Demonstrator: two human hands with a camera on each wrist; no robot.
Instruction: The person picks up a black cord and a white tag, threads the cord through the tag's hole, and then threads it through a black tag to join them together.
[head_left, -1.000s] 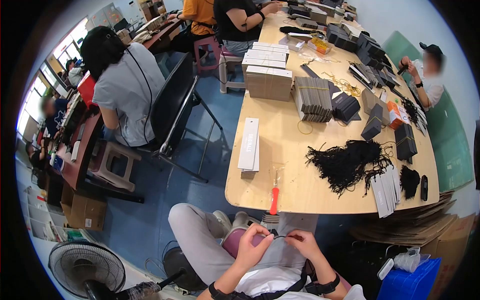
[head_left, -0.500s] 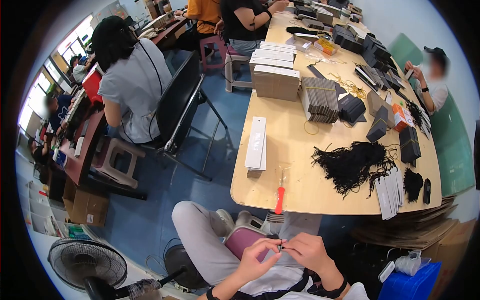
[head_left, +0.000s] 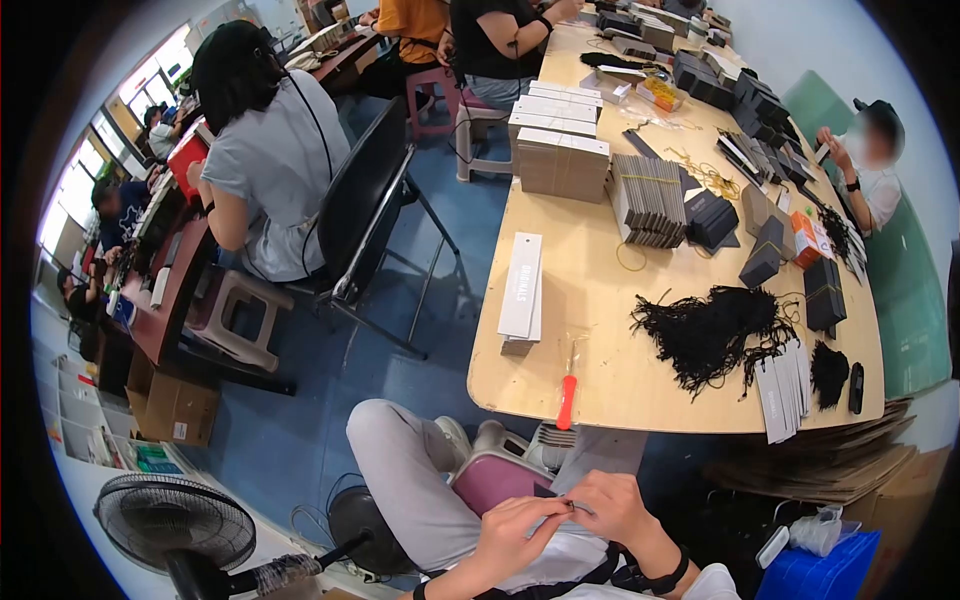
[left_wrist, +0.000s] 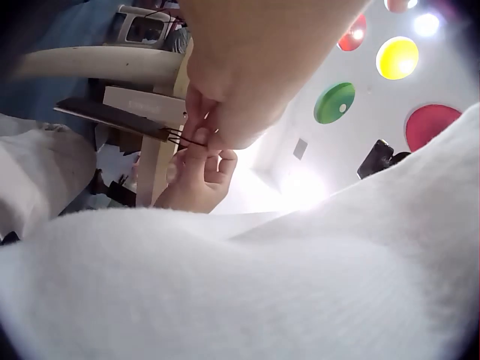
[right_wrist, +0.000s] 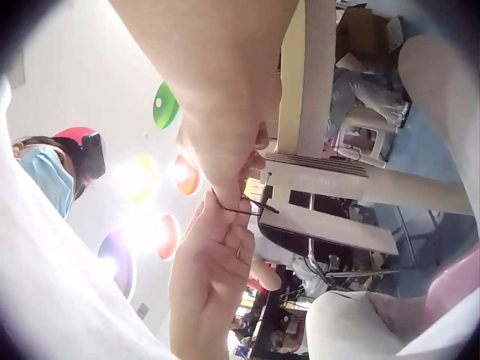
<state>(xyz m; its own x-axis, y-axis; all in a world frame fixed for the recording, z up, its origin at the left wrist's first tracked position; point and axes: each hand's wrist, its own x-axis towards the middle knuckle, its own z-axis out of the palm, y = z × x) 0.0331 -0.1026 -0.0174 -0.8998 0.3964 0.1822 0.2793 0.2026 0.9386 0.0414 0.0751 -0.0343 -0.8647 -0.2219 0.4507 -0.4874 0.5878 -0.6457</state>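
Note:
Above the lap, my left hand (head_left: 520,532) and right hand (head_left: 608,508) meet at the fingertips, both pinching a thin black cord (head_left: 571,504). In the right wrist view the cord (right_wrist: 251,207) runs from between the fingers through the end of a pale card (right_wrist: 330,228), which hangs beside the hands. Several stacked cards (right_wrist: 319,178) show just behind it. The left wrist view shows the cord's loop (left_wrist: 180,138) at the end of a dark-faced card (left_wrist: 112,115). The fingers partly hide the cord.
On the table (head_left: 590,375) in front lie white printed cards (head_left: 521,290), a red-handled tool (head_left: 567,402), a pile of black cords (head_left: 715,330), corded tags (head_left: 783,390) and banded card stacks (head_left: 648,200). A fan (head_left: 175,525) stands at left; seated people are around.
The hands have come from slightly apart to touching at the fingertips, with the cord between them. The head view has shifted, so the table appears a little farther right.

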